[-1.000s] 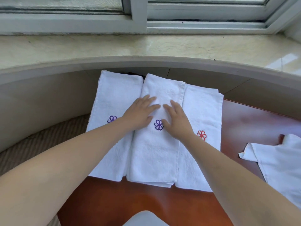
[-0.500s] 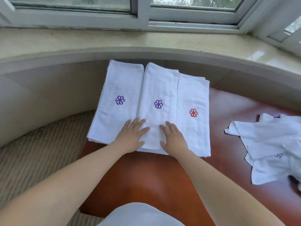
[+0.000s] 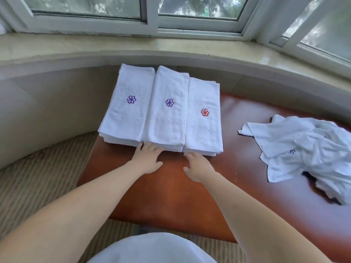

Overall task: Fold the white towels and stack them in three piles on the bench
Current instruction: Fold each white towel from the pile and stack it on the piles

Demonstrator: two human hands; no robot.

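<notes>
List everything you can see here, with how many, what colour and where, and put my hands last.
Folded towel piles: three, white, side by side at the bench's far left end; the left and middle tops bear a purple flower, the right a red one.
Unfolded towels: a crumpled heap, count unclear, white, on the bench's right side.
Bench: one, reddish-brown, below the window.
Windowsill: one, pale stone, curving behind the bench.
Window frames: white, along the top.
Carpet: beige, striped, left of the bench.
Left hand: fingers straight, tips at the middle pile's near edge.
Right hand: fingers relaxed, on the bench near the right pile.
</notes>
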